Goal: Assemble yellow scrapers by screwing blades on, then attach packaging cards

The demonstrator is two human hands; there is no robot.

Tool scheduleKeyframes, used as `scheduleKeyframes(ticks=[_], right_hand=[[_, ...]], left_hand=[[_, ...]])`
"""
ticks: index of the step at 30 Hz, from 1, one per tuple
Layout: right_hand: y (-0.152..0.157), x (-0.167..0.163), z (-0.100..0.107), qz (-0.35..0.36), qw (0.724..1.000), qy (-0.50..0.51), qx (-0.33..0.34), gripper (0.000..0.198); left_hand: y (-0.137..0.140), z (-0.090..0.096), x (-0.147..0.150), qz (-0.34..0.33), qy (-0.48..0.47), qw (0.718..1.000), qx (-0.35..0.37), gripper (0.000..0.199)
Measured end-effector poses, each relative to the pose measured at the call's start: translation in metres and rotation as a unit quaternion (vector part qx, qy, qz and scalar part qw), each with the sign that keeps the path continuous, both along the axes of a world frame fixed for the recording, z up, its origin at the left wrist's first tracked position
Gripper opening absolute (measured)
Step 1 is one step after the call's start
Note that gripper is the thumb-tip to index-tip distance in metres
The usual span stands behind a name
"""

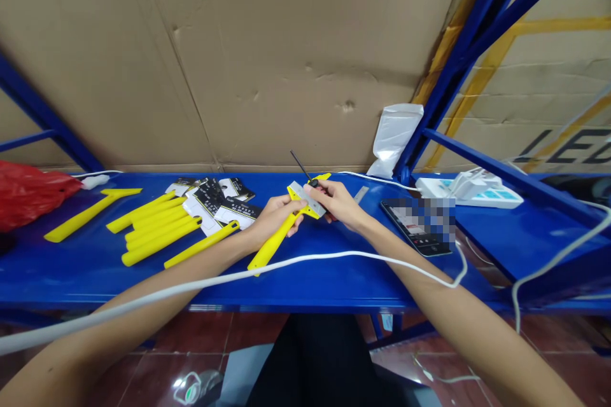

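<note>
My left hand [275, 219] is closed around a yellow scraper [272, 248], its handle slanting down toward the table's front edge. Across the scraper's head lies a flat silver metal plate [301, 197], with my left thumb on it. My right hand [340, 202] is closed at the far side of the head on what looks like a screwdriver [301, 166], whose thin dark shaft points up and away. Its grip is mostly hidden by the fingers. A small yellow piece [323, 177] shows just behind my right fingers. Beyond that hand, a metal strip [361, 194] lies on the table.
Several yellow handles [160, 241] and black-and-white cards [210, 206] lie left on the blue table [305, 289]. A yellow scraper [90, 213] sits near a red bag [35, 194]. Right are a phone [415, 229] and power strip [501, 196]. A white cable [305, 259] crosses in front.
</note>
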State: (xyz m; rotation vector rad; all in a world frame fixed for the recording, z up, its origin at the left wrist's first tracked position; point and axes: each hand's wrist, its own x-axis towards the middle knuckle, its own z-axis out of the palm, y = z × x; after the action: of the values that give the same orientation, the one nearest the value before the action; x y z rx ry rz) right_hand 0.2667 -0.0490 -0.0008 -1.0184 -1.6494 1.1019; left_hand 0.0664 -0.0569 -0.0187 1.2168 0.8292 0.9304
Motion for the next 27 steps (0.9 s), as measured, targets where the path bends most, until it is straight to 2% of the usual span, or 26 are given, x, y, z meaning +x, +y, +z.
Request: scheduleKeyframes(ticks=[3,5,6,8,11,12,15,17,22,27], right_hand=[[0.008,0.005,-0.003,-0.048,0.999,0.002,-0.01,0.068],[0.018,0.014,-0.007,-0.104,0.993,-0.044,0.023,0.063],[0.023,0.02,-0.01,-0.142,0.983,-0.101,0.063,0.057],[0.035,0.033,-0.016,-0.185,0.938,-0.259,0.137,0.04],[0.051,0.046,-0.023,-0.163,0.92,-0.33,0.135,0.01],[0.056,0.049,-0.024,-0.151,0.915,-0.349,0.135,0.012],[0.069,0.05,-0.028,-0.114,0.9,-0.397,0.142,0.039],[0.075,0.048,-0.029,-0.1,0.889,-0.425,0.14,0.047],[0.082,0.051,-0.032,-0.103,0.87,-0.466,0.123,0.024],[0.073,0.058,-0.028,-0.101,0.883,-0.439,0.129,0.021]], left_hand=[[0.001,0.002,0.0,0.011,-0.012,1.0,0.023,0.039],[0.0,0.004,-0.001,0.022,-0.025,0.999,0.039,0.041],[0.0,0.006,-0.001,0.027,-0.031,0.998,0.047,0.042],[-0.001,0.01,-0.002,0.03,-0.041,0.997,0.064,0.046],[-0.003,0.016,-0.003,0.034,-0.048,0.994,0.088,0.05],[-0.003,0.018,-0.004,0.038,-0.05,0.993,0.097,0.051],[-0.005,0.023,-0.004,0.045,-0.052,0.991,0.119,0.053],[-0.006,0.024,-0.004,0.045,-0.049,0.99,0.123,0.055],[-0.008,0.026,-0.005,0.043,-0.044,0.99,0.125,0.054],[-0.006,0.023,-0.005,0.039,-0.042,0.992,0.116,0.051]])
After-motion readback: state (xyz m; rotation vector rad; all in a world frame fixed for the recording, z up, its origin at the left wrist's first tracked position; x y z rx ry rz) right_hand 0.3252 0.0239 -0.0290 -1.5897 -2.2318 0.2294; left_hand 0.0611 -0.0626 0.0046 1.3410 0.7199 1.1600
